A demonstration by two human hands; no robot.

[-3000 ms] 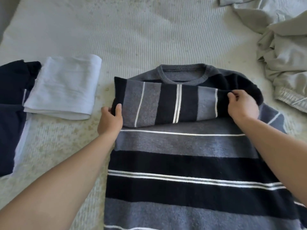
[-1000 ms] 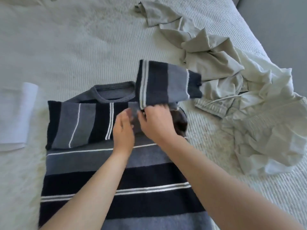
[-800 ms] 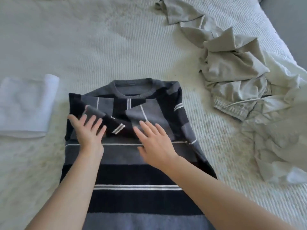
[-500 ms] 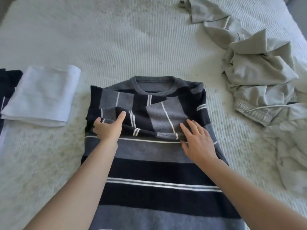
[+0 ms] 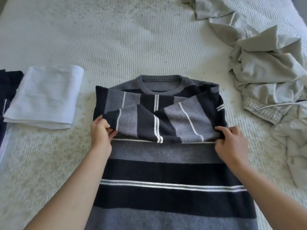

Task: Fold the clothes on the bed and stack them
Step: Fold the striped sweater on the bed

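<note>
A grey, navy and white striped sweater (image 5: 166, 171) lies flat on the white bed (image 5: 116, 39), collar away from me. Both sleeves are folded across its chest. My left hand (image 5: 100, 131) pinches the cuff end of the upper sleeve at the sweater's left edge. My right hand (image 5: 230, 143) grips the folded sleeve at the right edge. A folded white garment (image 5: 44, 98) lies to the left, next to a dark navy garment (image 5: 6, 90) at the frame's edge.
A crumpled heap of light grey and white clothes (image 5: 265, 72) lies at the right of the bed, reaching close to my right hand. Bare bedspread stretches beyond the sweater's collar.
The right sleeve was folded across the chest over the left one. Both hands went from lying flat on the sleeves to gripping them at the sweater's left and right edges.
</note>
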